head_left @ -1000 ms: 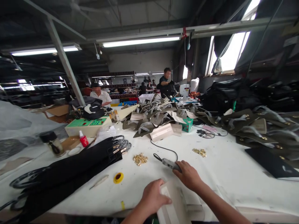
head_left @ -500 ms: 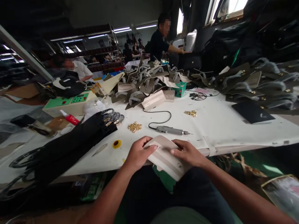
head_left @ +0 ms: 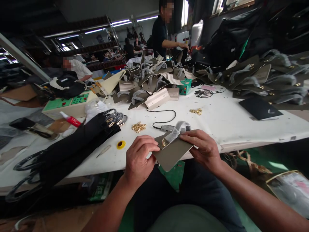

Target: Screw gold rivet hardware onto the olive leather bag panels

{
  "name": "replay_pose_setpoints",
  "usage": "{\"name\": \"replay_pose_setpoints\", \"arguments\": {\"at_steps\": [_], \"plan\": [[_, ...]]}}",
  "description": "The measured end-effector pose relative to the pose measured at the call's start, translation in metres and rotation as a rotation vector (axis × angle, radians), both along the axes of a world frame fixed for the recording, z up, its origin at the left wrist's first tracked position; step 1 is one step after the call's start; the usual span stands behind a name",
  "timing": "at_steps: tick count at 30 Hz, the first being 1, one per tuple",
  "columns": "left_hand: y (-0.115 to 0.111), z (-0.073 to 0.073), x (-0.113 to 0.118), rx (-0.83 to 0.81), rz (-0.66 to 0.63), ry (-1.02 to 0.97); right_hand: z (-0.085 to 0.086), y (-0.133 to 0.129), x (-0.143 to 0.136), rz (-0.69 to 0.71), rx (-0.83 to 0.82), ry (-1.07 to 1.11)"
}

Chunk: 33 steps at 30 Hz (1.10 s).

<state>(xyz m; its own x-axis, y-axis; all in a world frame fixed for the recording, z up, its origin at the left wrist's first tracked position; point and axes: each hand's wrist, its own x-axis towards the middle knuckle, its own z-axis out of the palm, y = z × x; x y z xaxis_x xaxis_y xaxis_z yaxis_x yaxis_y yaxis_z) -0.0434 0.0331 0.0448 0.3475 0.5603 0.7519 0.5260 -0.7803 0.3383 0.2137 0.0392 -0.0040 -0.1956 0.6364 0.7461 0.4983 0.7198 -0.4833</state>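
Between my two hands, over the table's front edge, is a grey-brown bag panel (head_left: 172, 154) with a plastic-wrapped handle (head_left: 178, 129) and a gold fitting (head_left: 163, 142) at the handle's near end. My left hand (head_left: 141, 156) pinches the panel's left edge close to that fitting. On the right side, my right hand (head_left: 204, 146) grips the panel, fingers on top and thumb hidden beneath. Just behind the panel lies a grey electric screwdriver (head_left: 167, 128), mostly covered by it. Small gold screws or studs (head_left: 138, 127) lie in a pile to the left, and a second gold pile (head_left: 196, 111) sits farther back.
Similar panels (head_left: 149, 72) are heaped at the back, more (head_left: 270, 77) at right. A green box (head_left: 184, 86) stands by the heap. Black straps (head_left: 79, 148), a yellow ring (head_left: 120, 144) and a red-and-white tube (head_left: 70, 119) lie left. A co-worker (head_left: 161, 32) stands behind.
The panel has been turned over: its pale inner side faced up before, and now the grey-brown side with the handle shows. Both hands have shifted their grip. The co-worker's arm has moved.
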Motion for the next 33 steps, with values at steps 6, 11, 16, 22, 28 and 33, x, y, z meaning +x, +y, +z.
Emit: {"name": "replay_pose_setpoints", "arguments": {"at_steps": [6, 11, 16, 22, 28, 33], "plan": [[-0.009, 0.002, -0.003, 0.045, 0.060, -0.032, 0.001, -0.001, 0.004, -0.108, 0.030, -0.015], [-0.013, 0.003, -0.010, 0.078, 0.104, -0.027, -0.006, -0.001, 0.010, -0.079, -0.012, 0.002], [-0.014, 0.001, -0.012, 0.123, 0.074, 0.005, 0.019, -0.015, -0.001, 0.186, -0.104, 0.046], [-0.023, 0.010, -0.002, 0.208, 0.068, 0.132, 0.064, -0.015, -0.031, 0.331, -0.318, 0.071], [-0.033, 0.012, -0.004, 0.266, 0.177, 0.185, 0.070, -0.006, -0.037, 0.509, -0.595, 0.014], [-0.032, 0.004, -0.004, 0.132, 0.228, -0.008, 0.065, -0.003, -0.038, 0.650, -0.981, 0.301]]}}
